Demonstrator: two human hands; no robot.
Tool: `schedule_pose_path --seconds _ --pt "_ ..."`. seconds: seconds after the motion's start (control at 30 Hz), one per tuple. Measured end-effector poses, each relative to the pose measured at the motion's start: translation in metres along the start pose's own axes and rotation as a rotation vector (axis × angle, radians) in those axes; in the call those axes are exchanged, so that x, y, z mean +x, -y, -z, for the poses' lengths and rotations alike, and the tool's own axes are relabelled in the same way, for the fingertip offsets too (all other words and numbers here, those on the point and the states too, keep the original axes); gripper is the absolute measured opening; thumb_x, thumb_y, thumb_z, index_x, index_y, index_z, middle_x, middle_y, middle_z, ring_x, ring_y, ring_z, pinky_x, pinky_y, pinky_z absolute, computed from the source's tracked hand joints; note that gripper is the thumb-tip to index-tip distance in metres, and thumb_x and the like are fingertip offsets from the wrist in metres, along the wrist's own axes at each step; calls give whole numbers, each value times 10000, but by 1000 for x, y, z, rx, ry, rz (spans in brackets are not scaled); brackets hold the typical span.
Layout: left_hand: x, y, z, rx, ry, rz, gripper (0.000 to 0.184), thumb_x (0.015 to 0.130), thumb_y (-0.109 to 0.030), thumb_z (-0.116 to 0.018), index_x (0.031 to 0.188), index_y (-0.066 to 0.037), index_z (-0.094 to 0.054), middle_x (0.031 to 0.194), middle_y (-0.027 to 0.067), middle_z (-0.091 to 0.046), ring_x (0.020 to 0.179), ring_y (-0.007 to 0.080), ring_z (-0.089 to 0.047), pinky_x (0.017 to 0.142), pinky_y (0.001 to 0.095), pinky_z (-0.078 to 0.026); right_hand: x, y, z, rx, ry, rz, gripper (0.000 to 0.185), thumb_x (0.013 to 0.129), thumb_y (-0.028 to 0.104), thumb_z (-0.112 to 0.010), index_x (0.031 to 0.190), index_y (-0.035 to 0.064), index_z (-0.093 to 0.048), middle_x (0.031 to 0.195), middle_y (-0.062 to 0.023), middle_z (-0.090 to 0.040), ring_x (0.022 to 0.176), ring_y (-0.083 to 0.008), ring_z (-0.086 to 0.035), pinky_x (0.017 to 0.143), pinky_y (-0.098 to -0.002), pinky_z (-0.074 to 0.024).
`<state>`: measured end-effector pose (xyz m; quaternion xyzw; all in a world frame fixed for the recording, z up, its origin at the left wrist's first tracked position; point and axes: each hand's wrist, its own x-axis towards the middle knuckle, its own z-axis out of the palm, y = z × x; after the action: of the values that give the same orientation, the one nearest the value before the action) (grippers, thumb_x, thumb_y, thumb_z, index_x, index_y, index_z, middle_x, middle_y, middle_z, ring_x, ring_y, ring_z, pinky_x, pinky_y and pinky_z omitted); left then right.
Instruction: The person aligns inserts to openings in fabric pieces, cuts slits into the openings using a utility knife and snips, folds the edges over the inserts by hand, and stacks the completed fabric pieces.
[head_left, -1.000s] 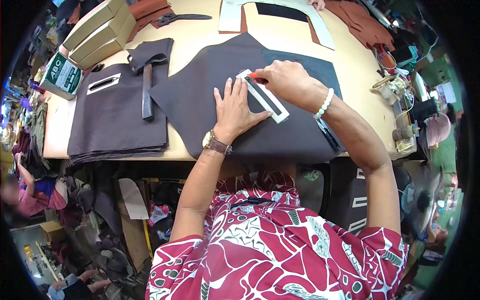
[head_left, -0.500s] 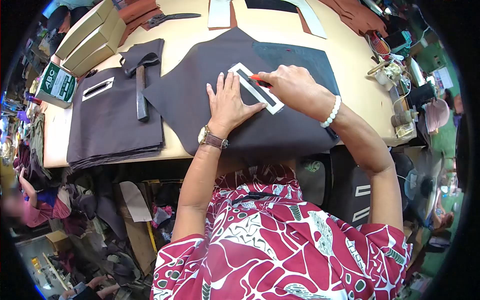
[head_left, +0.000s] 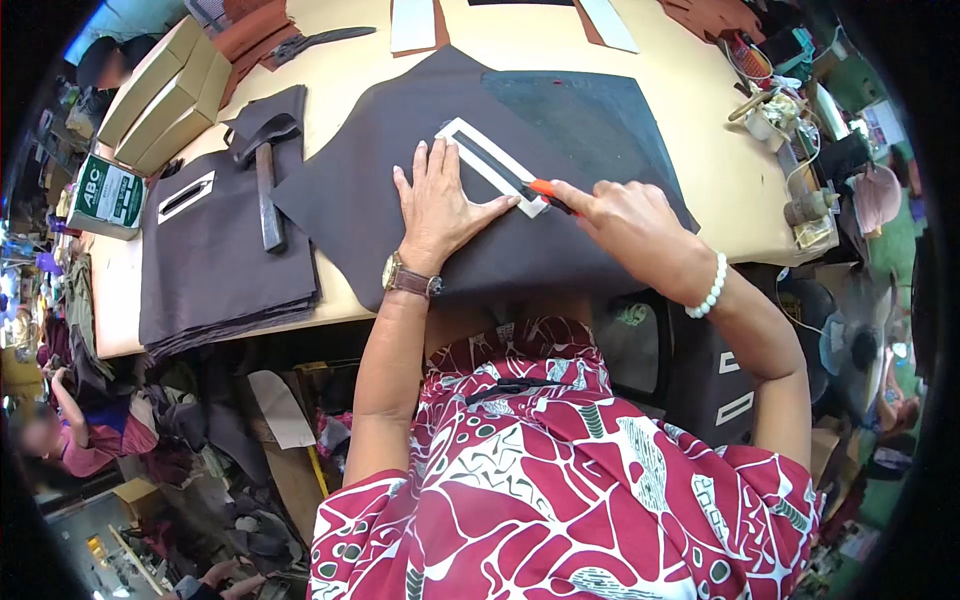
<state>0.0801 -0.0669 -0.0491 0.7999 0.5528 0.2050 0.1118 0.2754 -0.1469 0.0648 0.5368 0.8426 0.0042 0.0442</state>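
A dark brown sheet of leather-like material (head_left: 375,180) lies on the table, and on it rests a white rectangular frame (head_left: 478,150) with a long slot. My left hand (head_left: 438,205) lies spread on the sheet, its fingertips and thumb against the frame's left edge. Closed in my right hand (head_left: 635,225) is an orange and black utility knife (head_left: 545,192), its tip at the lower right end of the slot. A dark greenish panel (head_left: 580,120) lies under or beside the sheet's upper right; which one I cannot tell.
To the left, a hammer (head_left: 268,200) rests on a stack of dark sheets (head_left: 215,265) that carries another white slotted frame (head_left: 187,193). Cardboard boxes (head_left: 165,95) and a green-white ABC box (head_left: 105,195) stand behind. Scissors (head_left: 320,42) lie at the back. Other people are partly visible at the left.
My right hand has drawn the knife down and right along the slot, from near its upper part to its lower end. My left hand stays pressed by the frame. The view has shifted slightly.
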Motion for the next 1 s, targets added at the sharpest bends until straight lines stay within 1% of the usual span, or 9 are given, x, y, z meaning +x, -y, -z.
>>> schedule_pose_path --seconds 0.27,0.3,0.4,0.53,0.63,0.73,0.87,0.93,1.0 --pt "9 18 13 -180 -9 4 1011 661 -608 -682 1353 41 -331 1412 224 -325 1331 340 -278 1076 491 -205 -14 -22 -16 170 -112 6 426 818 150 -620 1237 129 -541 787 -158 -642 622 -295 -623 513 -367 -476" --pt "15 31 16 -237 -84 -20 923 737 -534 -660 1362 46 -304 1400 255 -320 1317 361 -297 1068 461 -247 -10 -45 -25 404 -199 94 377 830 151 -623 1200 97 -578 789 -135 -658 587 -226 -622 495 -315 -466" --pt "34 85 21 -67 -252 116 824 810 -473 -608 1368 45 -293 1398 262 -318 1320 366 -285 1053 484 -270 -2 -70 -16 971 -148 -257 286 909 200 -545 1118 12 -599 677 -43 -587 488 -76 -504 449 -250 -422" --pt "31 110 33 56 -67 432 675 863 -408 -537 1339 30 -341 1410 209 -327 1323 337 -285 1019 588 -257 19 -107 -36 801 -341 -537 272 934 235 -485 892 -12 -590 651 -102 -541 579 -175 -571 518 -313 -458" --pt "21 129 4 180 -171 304 464 888 -301 -503 1259 -25 -478 1370 159 -416 1290 301 -361 1016 583 -271 39 -143 -91 413 -569 -456 253 923 239 -499 903 12 -609 777 -135 -559 739 -246 -580 683 -356 -470" --pt "18 131 10 69 -334 189 216 863 -206 -534 988 -50 -617 1061 175 -620 1031 286 -577 929 524 -381 52 -135 -107 248 -591 -492 231 908 237 -517 900 31 -622 903 -146 -556 881 -305 -543 801 -392 -434" --pt "30 114 41 -140 -416 377 195 876 -167 -519 923 5 -598 856 252 -619 822 395 -608 801 407 -459 32 -107 -75 0 -778 -427 201 874 207 -559 985 44 -602 962 -127 -567 916 -303 -547 787 -395 -441" --pt "44 128 36 -448 -580 370 239 890 -187 -517 934 35 -593 895 261 -620 844 389 -612 769 411 -470 2 -87 -51 207 -517 -568 238 841 211 -598 999 34 -578 955 -139 -573 887 -298 -563 766 -399 -448" --pt "54 147 32 -761 -463 332 444 908 -352 -507 1027 67 -593 888 204 -648 811 223 -625 734 326 -484 -32 -61 -48 270 -356 -596 269 797 183 -644 977 1 -560 804 -150 -585 746 -322 -587 684 -413 -458"
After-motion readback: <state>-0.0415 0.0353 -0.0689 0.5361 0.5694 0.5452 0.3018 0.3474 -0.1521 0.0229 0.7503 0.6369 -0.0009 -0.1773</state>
